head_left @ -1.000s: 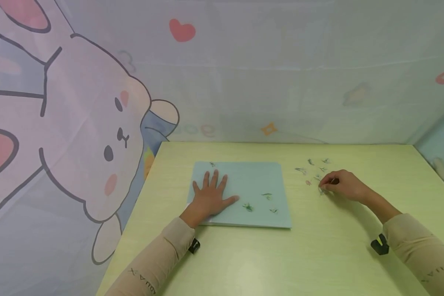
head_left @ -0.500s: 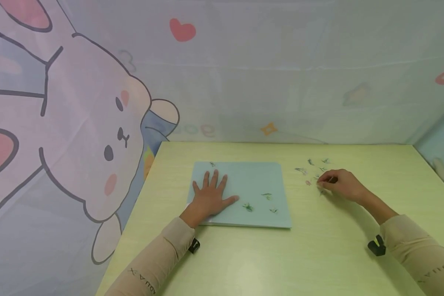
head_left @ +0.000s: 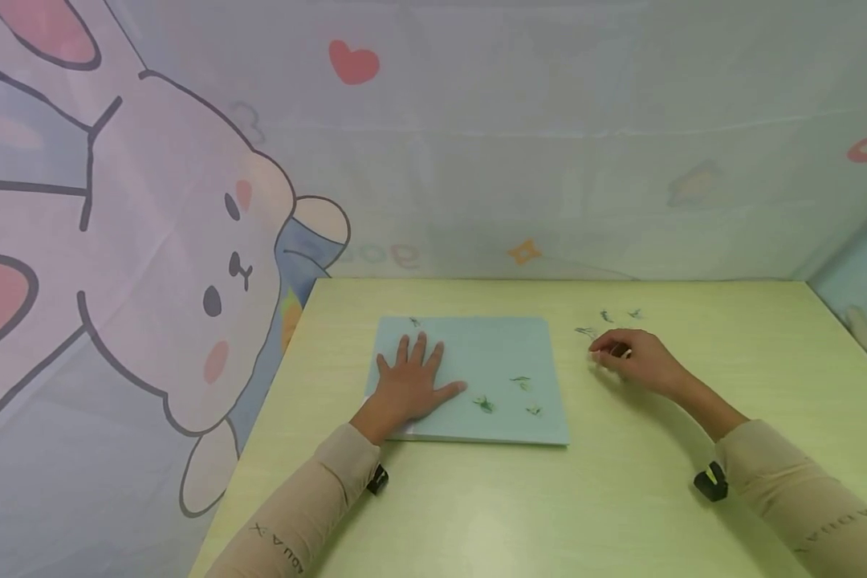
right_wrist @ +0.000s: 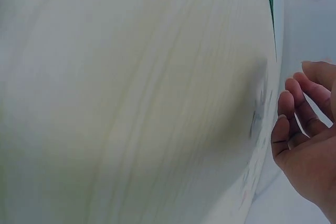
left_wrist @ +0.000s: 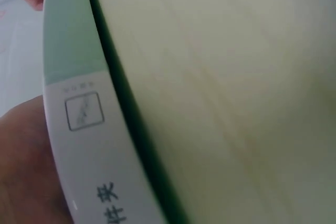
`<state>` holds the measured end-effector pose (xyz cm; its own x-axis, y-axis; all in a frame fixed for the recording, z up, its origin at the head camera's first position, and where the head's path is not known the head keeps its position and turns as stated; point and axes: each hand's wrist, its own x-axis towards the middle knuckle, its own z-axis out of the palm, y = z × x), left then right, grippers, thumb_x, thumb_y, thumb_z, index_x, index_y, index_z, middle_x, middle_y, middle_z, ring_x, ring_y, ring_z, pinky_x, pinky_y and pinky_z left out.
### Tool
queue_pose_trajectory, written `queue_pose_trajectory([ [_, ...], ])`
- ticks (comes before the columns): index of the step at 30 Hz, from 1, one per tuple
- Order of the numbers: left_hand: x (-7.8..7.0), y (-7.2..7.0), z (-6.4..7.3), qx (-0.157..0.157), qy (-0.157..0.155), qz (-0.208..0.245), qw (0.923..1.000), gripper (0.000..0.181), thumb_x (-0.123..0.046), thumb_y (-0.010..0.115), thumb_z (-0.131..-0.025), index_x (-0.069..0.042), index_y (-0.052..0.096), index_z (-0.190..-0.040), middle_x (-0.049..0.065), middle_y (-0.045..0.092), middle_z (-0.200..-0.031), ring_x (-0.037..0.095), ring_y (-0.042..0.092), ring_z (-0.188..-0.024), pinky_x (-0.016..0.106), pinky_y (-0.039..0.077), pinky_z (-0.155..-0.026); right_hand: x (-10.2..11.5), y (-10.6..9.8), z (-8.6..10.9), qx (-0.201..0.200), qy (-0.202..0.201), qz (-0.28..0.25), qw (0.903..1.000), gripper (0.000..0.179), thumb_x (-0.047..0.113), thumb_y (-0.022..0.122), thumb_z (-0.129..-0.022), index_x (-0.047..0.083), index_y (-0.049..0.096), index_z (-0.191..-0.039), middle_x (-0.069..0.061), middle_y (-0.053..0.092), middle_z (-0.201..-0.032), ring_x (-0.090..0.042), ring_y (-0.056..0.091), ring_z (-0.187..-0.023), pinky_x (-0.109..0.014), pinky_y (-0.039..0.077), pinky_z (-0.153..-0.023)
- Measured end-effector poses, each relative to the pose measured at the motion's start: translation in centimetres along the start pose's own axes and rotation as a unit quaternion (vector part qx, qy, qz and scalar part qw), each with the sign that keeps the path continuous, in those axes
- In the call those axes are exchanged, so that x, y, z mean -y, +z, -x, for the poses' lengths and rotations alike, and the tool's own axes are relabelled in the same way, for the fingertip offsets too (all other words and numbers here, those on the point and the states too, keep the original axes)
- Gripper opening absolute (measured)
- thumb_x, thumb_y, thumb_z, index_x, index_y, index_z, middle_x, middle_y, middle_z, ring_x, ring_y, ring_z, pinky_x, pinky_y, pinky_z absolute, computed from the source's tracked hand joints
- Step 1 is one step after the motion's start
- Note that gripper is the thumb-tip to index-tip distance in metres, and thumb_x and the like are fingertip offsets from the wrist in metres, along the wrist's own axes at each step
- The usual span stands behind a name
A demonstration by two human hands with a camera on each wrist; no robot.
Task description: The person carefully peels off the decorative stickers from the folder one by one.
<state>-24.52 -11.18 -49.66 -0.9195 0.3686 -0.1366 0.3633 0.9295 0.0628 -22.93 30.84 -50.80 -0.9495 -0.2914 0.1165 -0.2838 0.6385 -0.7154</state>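
Observation:
My left hand (head_left: 410, 385) rests flat with spread fingers on a pale green file folder (head_left: 491, 345), whose white-labelled spine (left_wrist: 86, 145) shows in the left wrist view. On its cover are several small green plant stickers, such as a leafy one (head_left: 484, 404) near the front and a tiny dark one (head_left: 415, 321) at the back edge. To the right of the folder, my right hand (head_left: 639, 360) hovers low over the table with bent fingers, thumb and index tips close together. Whether a thin sticker is between them is too small to tell; the hand covers several stickers.
Beyond the right hand lie loose flower stickers, including a dark one (head_left: 605, 315), one farther right (head_left: 635, 314) and a stemmed one (head_left: 585, 331). The light wooden table (head_left: 491, 506) ends at a printed cloth backdrop (head_left: 592, 160). A black strap mount (head_left: 711, 482) is on the right wrist.
The right hand has shifted left toward the folder, and now hides the pink flower sticker and others near it. The left hand has stayed in place on the folder.

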Motion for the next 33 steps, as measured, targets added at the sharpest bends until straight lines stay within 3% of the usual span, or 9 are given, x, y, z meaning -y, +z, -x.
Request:
queue_pose_trajectory([
  [5, 0.2, 0.0, -0.3, 0.005, 0.006, -0.008, 0.9999, 0.093, -0.08, 0.04, -0.1, -0.02, 0.028, -0.17, 0.017, 0.016, -0.176, 0.046, 0.011, -0.161, 0.076, 0.018, -0.119, 1.1, 1.4, -0.5, 0.006, -0.024, -0.014, 0.9996, 0.018, 0.017, 0.071, -0.104, 0.005, 0.076, -0.117, -0.003, 0.07, -0.096, -0.018, 0.067, -0.084, -0.034, 0.051, -0.076],
  [7, 0.3, 0.0, -0.2, -0.003, 0.019, -0.014, 0.9997, 0.091, -0.08, 0.039, -0.101, -0.02, 0.031, -0.169, 0.017, 0.019, -0.175, 0.045, 0.013, -0.161, 0.075, 0.017, -0.12, 1.5, 1.9, -0.6, 0.013, -0.029, -0.027, 0.9991, 0.019, 0.017, 0.071, -0.104, 0.005, 0.075, -0.118, -0.003, 0.069, -0.097, -0.018, 0.066, -0.084, -0.031, 0.054, -0.071],
  [10, 0.3, -0.3, 0.0, -0.04, 0.057, -0.032, 0.9971, 0.084, -0.077, 0.04, -0.103, -0.021, 0.041, -0.166, 0.014, 0.029, -0.172, 0.042, 0.02, -0.16, 0.074, 0.019, -0.12, 2.1, 2.5, -0.8, 0.019, -0.037, -0.035, 0.9986, 0.021, 0.016, 0.071, -0.104, 0.004, 0.075, -0.12, -0.004, 0.068, -0.097, -0.019, 0.065, -0.084, -0.029, 0.053, -0.071],
  [14, -0.2, -0.7, 0.3, -0.099, 0.115, -0.066, 0.9862, 0.074, -0.073, 0.04, -0.105, -0.024, 0.051, -0.159, 0.008, 0.043, -0.166, 0.035, 0.032, -0.156, 0.069, 0.025, -0.121, 2.7, 3.1, -0.9, 0.013, -0.054, -0.028, 0.9981, 0.021, 0.015, 0.071, -0.104, 0.003, 0.074, -0.121, -0.002, 0.068, -0.098, -0.019, 0.065, -0.085, -0.03, 0.054, -0.072],
  [17, -0.8, -1.0, 0.5, -0.121, 0.145, -0.078, 0.9789, 0.073, -0.074, 0.041, -0.104, -0.025, 0.055, -0.156, 0.005, 0.048, -0.162, 0.032, 0.037, -0.154, 0.066, 0.027, -0.121, 3.0, 3.5, -1.1, 0.009, -0.066, -0.029, 0.9974, 0.021, 0.014, 0.071, -0.104, 0.004, 0.074, -0.123, -0.002, 0.067, -0.099, -0.018, 0.065, -0.085, -0.03, 0.054, -0.071],
  [25, -2.0, -1.3, 1.5, -0.088, 0.184, -0.108, 0.9731, 0.086, -0.083, 0.036, -0.099, -0.027, 0.046, -0.163, 0.004, 0.042, -0.167, 0.03, 0.029, -0.158, 0.064, 0.023, -0.124, 4.5, 5.0, -1.6, 0.031, -0.105, -0.057, 0.9924, 0.029, 0.016, 0.078, -0.099, 0.004, 0.073, -0.125, 0.0, 0.068, -0.101, -0.017, 0.063, -0.089, -0.029, 0.053, -0.069],
  [33, -1.5, -0.8, 1.7, -0.06, 0.202, -0.09, 0.9735, 0.099, -0.091, 0.036, -0.093, -0.027, 0.032, -0.169, 0.005, 0.028, -0.174, 0.033, 0.019, -0.162, 0.064, 0.023, -0.124, 6.1, 6.5, -2.0, 0.034, -0.141, 0.03, 0.989, 0.033, 0.019, 0.082, -0.095, 0.004, 0.075, -0.124, -0.002, 0.067, -0.105, -0.02, 0.063, -0.094, -0.039, 0.053, -0.08],
])
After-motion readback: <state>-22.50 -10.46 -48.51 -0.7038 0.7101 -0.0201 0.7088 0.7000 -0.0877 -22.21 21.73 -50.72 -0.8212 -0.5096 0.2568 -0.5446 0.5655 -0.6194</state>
